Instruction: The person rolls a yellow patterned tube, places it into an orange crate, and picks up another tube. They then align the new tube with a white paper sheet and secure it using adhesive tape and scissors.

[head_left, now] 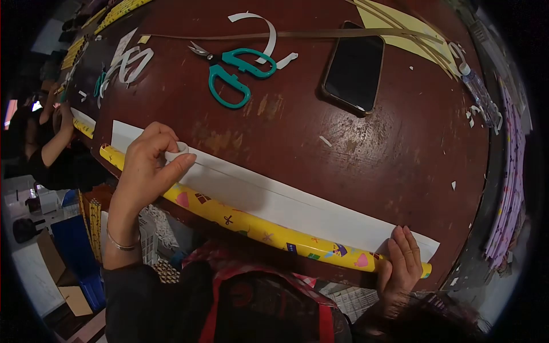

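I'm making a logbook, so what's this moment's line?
left hand: holds white ring | right hand: on yellow roll | scissors, phone: on table

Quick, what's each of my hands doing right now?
Left hand: closed, fingers and thumb gripping a small white roll.
Right hand: open, laid across the patterned yellow roll near its end, fingertips on the white paper.

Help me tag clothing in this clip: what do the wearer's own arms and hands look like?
Both the left hand and the right hand are bare, without gloves. A thin, silvery bangle circles the left wrist. The left sleeve is dark and plain, ending partway along the forearm. The right sleeve's edge is unclear.
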Motion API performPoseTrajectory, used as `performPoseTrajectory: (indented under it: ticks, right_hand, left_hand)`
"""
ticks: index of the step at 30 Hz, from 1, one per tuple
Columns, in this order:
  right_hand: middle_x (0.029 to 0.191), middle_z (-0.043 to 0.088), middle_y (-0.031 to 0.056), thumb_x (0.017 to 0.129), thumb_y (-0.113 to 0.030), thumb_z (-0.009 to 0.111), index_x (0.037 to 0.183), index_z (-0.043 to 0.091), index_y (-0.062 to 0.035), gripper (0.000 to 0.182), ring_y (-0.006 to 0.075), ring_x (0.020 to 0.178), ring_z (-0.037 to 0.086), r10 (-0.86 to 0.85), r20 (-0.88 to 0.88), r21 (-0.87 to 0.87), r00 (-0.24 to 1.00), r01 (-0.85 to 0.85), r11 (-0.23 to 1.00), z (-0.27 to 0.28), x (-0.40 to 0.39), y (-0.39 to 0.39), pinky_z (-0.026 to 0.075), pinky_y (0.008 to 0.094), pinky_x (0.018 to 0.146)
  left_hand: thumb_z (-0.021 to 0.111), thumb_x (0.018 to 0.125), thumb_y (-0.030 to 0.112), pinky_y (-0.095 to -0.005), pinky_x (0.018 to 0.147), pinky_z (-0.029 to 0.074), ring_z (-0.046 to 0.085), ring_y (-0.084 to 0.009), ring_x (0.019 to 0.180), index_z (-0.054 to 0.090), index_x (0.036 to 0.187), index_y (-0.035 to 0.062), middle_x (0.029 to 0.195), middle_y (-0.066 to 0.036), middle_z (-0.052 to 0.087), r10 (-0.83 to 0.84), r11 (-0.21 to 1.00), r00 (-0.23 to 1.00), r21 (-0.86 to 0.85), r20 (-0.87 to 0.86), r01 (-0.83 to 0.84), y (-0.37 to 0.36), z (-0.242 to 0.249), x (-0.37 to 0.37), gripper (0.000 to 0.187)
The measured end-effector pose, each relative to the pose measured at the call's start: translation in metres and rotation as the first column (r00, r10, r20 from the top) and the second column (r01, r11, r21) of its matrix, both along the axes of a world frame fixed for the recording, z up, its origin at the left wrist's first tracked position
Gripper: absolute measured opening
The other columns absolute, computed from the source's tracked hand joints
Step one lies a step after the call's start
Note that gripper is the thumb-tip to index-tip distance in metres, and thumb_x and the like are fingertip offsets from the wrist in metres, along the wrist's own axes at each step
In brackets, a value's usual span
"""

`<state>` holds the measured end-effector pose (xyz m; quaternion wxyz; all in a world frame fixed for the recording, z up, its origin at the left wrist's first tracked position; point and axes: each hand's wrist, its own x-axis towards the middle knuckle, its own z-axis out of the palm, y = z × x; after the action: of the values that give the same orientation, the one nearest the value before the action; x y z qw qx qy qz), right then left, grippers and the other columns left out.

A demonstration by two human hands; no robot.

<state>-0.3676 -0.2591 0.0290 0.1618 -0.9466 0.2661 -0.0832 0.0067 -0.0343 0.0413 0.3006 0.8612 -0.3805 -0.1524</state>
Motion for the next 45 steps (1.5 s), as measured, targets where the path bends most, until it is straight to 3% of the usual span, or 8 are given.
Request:
performPoseTrajectory:
  ticks: [6, 14, 23, 30, 45]
  right_hand:
    - [0.117, 0.065, 0.0225, 0.092, -0.024, 0.053, 0.098, 0.065, 0.0072, 0.034, 0.0438, 0.116, 0.058, 0.000, -0.003, 0.008, 1.000, 0.001, 1.000, 0.0010, 0.0002, 0.0000, 0.048, 0.0481, 0.096]
    - [0.119, 0.064, 0.0215, 0.092, -0.023, 0.053, 0.099, 0.065, 0.0072, 0.034, 0.0433, 0.117, 0.057, 0.002, 0.006, 0.006, 1.000, -0.002, 1.000, -0.0006, -0.0024, 0.0004, 0.048, 0.0486, 0.097]
    - [0.120, 0.064, 0.0216, 0.090, -0.019, 0.054, 0.100, 0.065, 0.0069, 0.030, 0.0436, 0.118, 0.056, -0.009, -0.004, 0.015, 1.000, 0.009, 1.000, 0.0004, -0.0019, 0.0014, 0.048, 0.0487, 0.097]
    - [0.120, 0.063, 0.0226, 0.089, -0.015, 0.053, 0.103, 0.064, 0.0074, 0.029, 0.0438, 0.118, 0.056, -0.013, -0.019, 0.026, 1.000, 0.013, 1.000, 0.0019, -0.0022, 0.0016, 0.047, 0.0492, 0.096]
    - [0.119, 0.063, 0.0218, 0.094, -0.023, 0.051, 0.104, 0.065, 0.0068, 0.035, 0.0442, 0.118, 0.056, -0.007, 0.006, 0.026, 1.000, 0.007, 1.000, -0.0014, -0.0046, 0.0008, 0.047, 0.0497, 0.097]
  left_hand:
    - [0.075, 0.078, 0.016, -0.0269, 0.052, 0.040, 0.050, -0.0123, 0.061, 0.051, 0.072, -0.0004, 0.083, -0.007, 0.053, -0.021, 1.000, 0.999, -0.001, 0.033, 0.021, -0.0029, -0.0012, -0.0002, 0.030]
    - [0.077, 0.075, 0.018, -0.0330, 0.056, 0.044, 0.056, -0.0236, 0.062, 0.055, 0.073, 0.0003, 0.084, -0.010, 0.056, -0.017, 0.998, 0.996, 0.065, 0.085, 0.011, -0.0026, -0.0032, 0.0000, 0.029]
    - [0.077, 0.074, 0.019, -0.0353, 0.059, 0.047, 0.058, -0.0272, 0.067, 0.054, 0.070, 0.0042, 0.087, -0.009, 0.058, -0.039, 0.990, 0.988, 0.136, 0.150, 0.018, -0.0064, -0.0030, -0.0007, 0.027]
    - [0.076, 0.074, 0.019, -0.0360, 0.060, 0.047, 0.059, -0.0283, 0.069, 0.054, 0.069, 0.0053, 0.086, -0.009, 0.058, -0.067, 0.994, 0.978, 0.100, 0.196, 0.049, -0.0048, -0.0062, 0.0010, 0.027]
    - [0.074, 0.074, 0.019, -0.0370, 0.060, 0.047, 0.058, -0.0297, 0.070, 0.055, 0.069, 0.0045, 0.084, -0.009, 0.058, -0.083, 0.992, 0.977, 0.110, 0.196, 0.062, -0.0070, -0.0057, 0.0006, 0.025]
